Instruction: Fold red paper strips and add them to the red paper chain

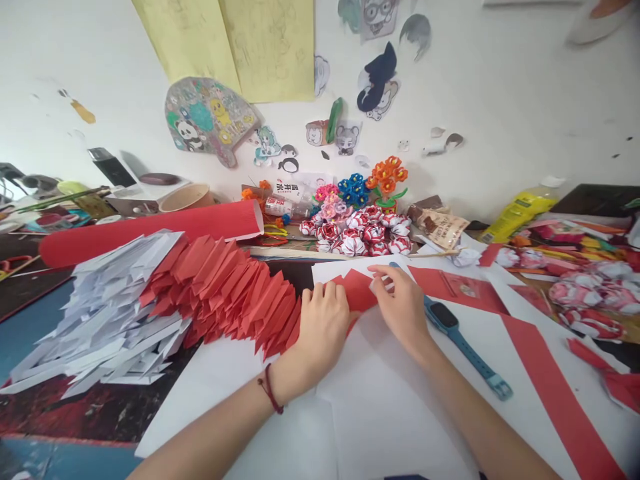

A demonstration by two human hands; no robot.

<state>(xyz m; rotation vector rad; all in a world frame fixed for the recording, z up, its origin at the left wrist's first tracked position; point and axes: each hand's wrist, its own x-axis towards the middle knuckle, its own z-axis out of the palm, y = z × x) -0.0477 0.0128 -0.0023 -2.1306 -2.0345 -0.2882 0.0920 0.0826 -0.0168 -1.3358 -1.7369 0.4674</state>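
Observation:
A long row of folded red paper pieces runs from the left toward the middle, joined at its left to a heap of folded white paper pieces. My left hand is closed at the right end of the red row, its fingertips on red paper. Beside it, my right hand has thumb and index finger bent near each other at the edge of a flat red paper piece; whether they pinch it is hard to see. White sheets lie under both hands.
A blue watch lies right of my right hand, near a red paper strip. Behind are a red paper roll, red-and-white paper flowers and a yellow bottle. More paper flowers sit at the right.

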